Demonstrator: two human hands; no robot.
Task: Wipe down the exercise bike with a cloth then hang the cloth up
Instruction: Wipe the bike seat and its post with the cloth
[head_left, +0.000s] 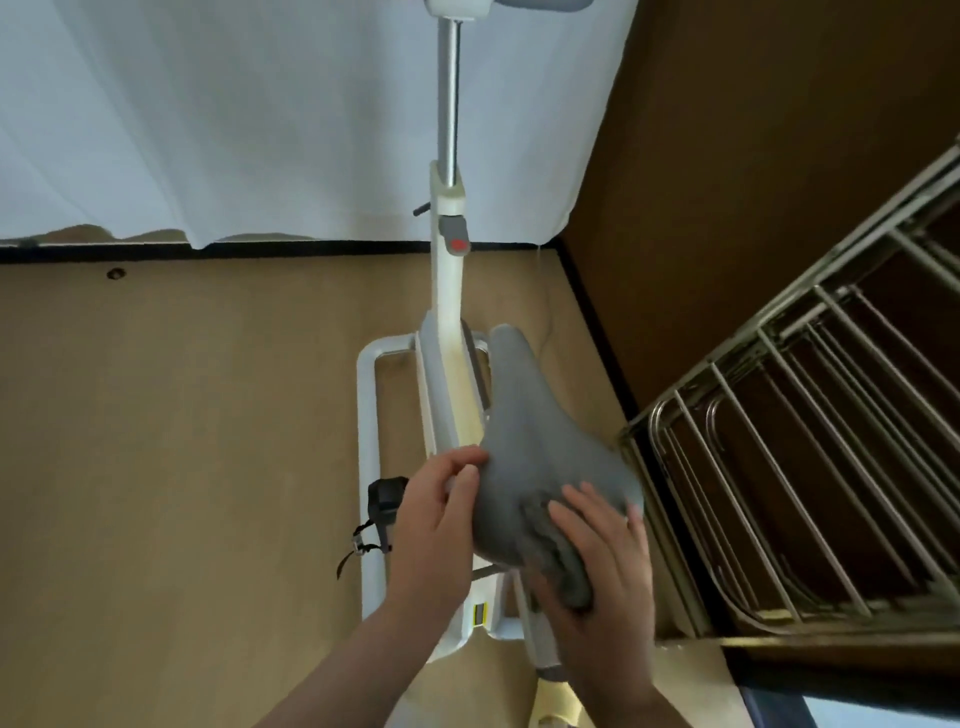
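Note:
A white exercise bike (447, 291) stands on the floor below me, its grey saddle (524, 431) nearest to me. My left hand (436, 525) grips the saddle's left rear edge, thumb on top. My right hand (597, 561) presses a bunched grey cloth (561, 561) flat against the saddle's rear right part, fingers straight. The cloth is about the same grey as the saddle and partly hidden under my palm. A black pedal with a strap (382, 506) shows to the left of my left hand.
A metal drying rack (810, 457) with several thin bars stands close on the right, beside the saddle. A white curtain (260, 114) hangs behind the bike. A brown wall (753, 130) lies at the right, tan floor (182, 441) at the left.

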